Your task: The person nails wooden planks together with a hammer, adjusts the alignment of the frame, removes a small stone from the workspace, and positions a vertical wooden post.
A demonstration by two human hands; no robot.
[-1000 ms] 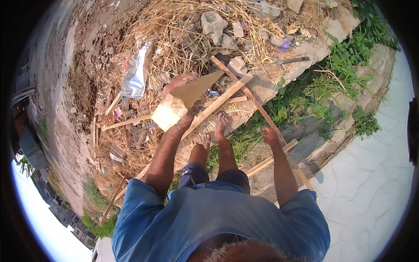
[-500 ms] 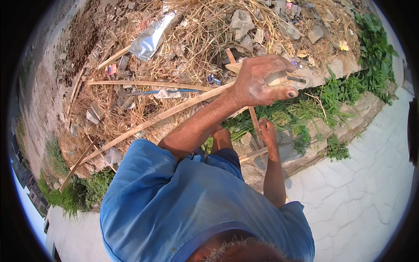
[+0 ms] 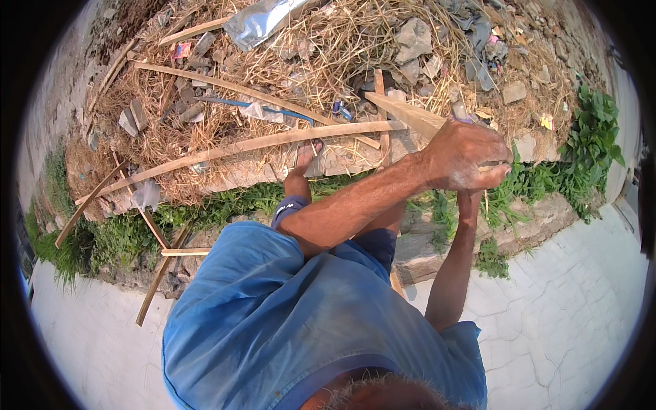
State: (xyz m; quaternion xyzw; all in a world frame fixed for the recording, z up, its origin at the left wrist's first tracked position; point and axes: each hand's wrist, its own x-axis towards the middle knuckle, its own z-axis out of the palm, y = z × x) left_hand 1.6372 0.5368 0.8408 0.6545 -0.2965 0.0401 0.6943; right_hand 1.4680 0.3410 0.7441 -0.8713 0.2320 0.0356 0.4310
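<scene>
My left hand [image 3: 471, 156] is closed in a fist at the right of the middle, over the stone ledge. A pale wooden board [image 3: 408, 115] runs into it, broad at the fist and narrower toward its far left end. A pale sliver shows between the closed fingers. Just below and behind the fist is my right hand [image 3: 469, 198], mostly covered by the left one, its fingers out of sight. Under the board stands a narrow wooden slat [image 3: 380, 89]. A long wooden strip [image 3: 253, 142] lies to the left, its right end near that slat.
My bare foot [image 3: 305, 156] rests at the ledge edge. Dry straw [image 3: 328, 48], stones and litter cover the far ground, with a silvery sheet [image 3: 260, 24]. Crossed slats [image 3: 162, 249] stick out at the left. Green weeds [image 3: 591, 137] line the ledge above pale paving [image 3: 547, 294].
My left hand has gone from spread fingers to a closed fist, and lies further right and lower. My right hand has risen behind it. The view has shifted, bringing my foot into sight.
</scene>
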